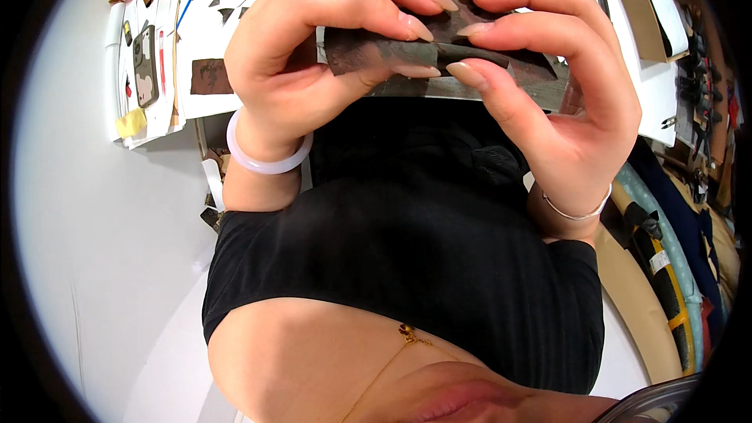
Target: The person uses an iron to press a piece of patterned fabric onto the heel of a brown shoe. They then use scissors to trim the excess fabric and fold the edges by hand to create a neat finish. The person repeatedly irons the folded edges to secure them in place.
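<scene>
Both my hands are raised at the near edge of the table around a dark brown, mottled, leather-like sheet (380, 55). Its near edge is folded or curled over into a flap. My left hand (309, 47) pinches the flap, thumb below and fingertips on top. From the other side, my right hand (568, 70) holds the same fold between thumb and fingers. The two thumb tips almost meet at its middle. Farther from me, the sheet continues flat between the hands, partly covered by the fingers. A flat square piece (208, 77) of similar mottled material lies left of my left wrist.
On the white table (200, 41), small dark offcuts (226, 14) lie at the far left near a blue brush (189, 5). A phone (146, 65) and a red pen (162, 61) are farther left. An open cardboard box (636, 12) stands right; material rolls (662, 211) lean beyond.
</scene>
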Available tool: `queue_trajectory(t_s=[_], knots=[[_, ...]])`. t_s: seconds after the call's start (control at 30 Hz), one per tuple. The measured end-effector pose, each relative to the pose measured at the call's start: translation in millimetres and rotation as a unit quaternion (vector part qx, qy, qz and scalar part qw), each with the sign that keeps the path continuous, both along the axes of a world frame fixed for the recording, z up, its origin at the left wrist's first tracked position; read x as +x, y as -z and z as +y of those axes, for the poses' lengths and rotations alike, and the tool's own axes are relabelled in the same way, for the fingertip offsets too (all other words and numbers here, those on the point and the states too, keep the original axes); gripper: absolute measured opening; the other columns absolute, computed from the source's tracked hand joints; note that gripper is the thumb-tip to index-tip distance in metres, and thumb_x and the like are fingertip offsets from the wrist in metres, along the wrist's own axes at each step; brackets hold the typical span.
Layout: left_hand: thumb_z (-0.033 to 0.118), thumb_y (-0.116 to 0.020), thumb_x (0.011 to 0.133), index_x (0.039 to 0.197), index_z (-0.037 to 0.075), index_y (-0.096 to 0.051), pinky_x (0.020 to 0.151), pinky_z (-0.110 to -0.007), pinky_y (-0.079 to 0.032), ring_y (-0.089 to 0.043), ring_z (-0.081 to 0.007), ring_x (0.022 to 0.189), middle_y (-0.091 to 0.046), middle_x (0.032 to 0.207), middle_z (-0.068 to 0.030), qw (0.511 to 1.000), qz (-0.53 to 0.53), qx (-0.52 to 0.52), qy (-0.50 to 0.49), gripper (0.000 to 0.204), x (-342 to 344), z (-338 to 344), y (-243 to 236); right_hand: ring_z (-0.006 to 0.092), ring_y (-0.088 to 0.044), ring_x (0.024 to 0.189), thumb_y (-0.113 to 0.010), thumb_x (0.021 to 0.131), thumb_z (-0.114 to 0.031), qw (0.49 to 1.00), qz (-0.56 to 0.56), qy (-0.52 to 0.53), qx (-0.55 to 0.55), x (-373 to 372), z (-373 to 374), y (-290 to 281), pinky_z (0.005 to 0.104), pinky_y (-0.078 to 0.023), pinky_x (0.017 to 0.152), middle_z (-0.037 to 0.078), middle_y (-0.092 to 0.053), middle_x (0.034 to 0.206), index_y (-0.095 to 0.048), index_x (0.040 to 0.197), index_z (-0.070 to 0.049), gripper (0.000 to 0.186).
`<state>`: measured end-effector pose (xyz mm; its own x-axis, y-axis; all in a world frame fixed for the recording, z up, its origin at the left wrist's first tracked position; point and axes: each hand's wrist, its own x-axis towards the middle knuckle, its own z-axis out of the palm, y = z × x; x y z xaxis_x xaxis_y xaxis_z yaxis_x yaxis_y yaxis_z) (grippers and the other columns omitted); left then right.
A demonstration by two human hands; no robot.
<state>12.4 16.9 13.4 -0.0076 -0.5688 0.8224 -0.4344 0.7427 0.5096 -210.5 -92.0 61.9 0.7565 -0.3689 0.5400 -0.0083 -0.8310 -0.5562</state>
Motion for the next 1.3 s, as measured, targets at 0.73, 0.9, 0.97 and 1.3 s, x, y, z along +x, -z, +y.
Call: queue_trajectory(t_s=[0.73, 0.9, 0.97, 1.3], knots=[[0.022, -0.078, 0.090, 0.100, -0.001, -0.064, 0.096, -0.055, -0.055, -0.069, -0.0403, 0.102, -0.068, 0.103, -0.0201, 0.999, 0.026, 0.003, -0.022, 0.028, -3.7, 0.1, 5.8, 0.0254, -0.067, 0.112, -0.079, 0.074, -0.001, 0.999, -0.009, 0.006, 0.037, -4.2, 5.5, 1.6, 0.0455, -0.033, 0.117, 0.011, -0.071, 0.112, -0.073, 0.097, -0.004, 0.023], [0.025, -0.083, 0.086, 0.104, -0.003, -0.066, 0.097, -0.053, -0.055, -0.069, -0.0389, 0.104, -0.069, 0.105, -0.0204, 0.999, 0.025, -0.002, -0.044, 0.037, -12.2, -2.6, -0.4, 0.0255, -0.067, 0.112, -0.079, 0.075, -0.001, 0.999, -0.007, 0.009, 0.037, -4.1, 5.3, -1.3, 0.0456, -0.033, 0.117, 0.011, -0.072, 0.112, -0.073, 0.097, -0.004, 0.023], [0.025, -0.085, 0.084, 0.104, -0.004, -0.068, 0.098, -0.051, -0.055, -0.069, -0.0379, 0.106, -0.069, 0.106, -0.0206, 0.998, 0.015, 0.016, -0.051, 0.039, -14.6, 0.4, -7.0, 0.0256, -0.067, 0.112, -0.079, 0.075, -0.001, 0.999, -0.008, 0.008, 0.038, -4.4, 4.4, -0.5, 0.0456, -0.033, 0.117, 0.011, -0.072, 0.112, -0.073, 0.097, -0.004, 0.023], [0.003, -0.089, 0.071, 0.094, 0.001, -0.077, 0.098, -0.042, -0.055, -0.069, -0.0310, 0.105, -0.072, 0.104, -0.0148, 0.973, -0.094, 0.186, -0.102, 0.026, -13.8, 17.1, -55.0, 0.0258, -0.067, 0.112, -0.078, 0.075, -0.001, 0.999, -0.007, 0.007, 0.036, -7.5, 2.9, 1.5, 0.0458, -0.033, 0.117, 0.011, -0.072, 0.112, -0.073, 0.097, -0.004, 0.023]])
